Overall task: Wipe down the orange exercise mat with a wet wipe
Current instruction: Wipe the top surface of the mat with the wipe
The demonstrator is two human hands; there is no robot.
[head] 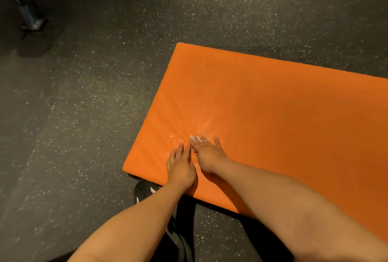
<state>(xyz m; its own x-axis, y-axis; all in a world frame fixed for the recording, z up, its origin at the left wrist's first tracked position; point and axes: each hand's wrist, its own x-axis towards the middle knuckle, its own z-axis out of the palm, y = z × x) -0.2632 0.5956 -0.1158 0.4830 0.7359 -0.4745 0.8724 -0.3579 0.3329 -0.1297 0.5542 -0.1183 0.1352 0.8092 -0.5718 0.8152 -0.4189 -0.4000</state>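
The orange exercise mat (262, 119) lies flat on the dark floor, stretching from the centre to the right edge. My right hand (206, 153) presses palm down near the mat's near left end, with a white wet wipe (194, 138) peeking out from under its fingertips. My left hand (181, 167) rests flat on the mat right beside it, fingers together, holding nothing. A damp sheen shows on the mat just ahead of both hands.
Dark speckled rubber floor (84, 115) surrounds the mat. My black shoe (144, 192) with white marks sits just off the mat's near edge. A metal equipment foot (34, 24) stands at the far left.
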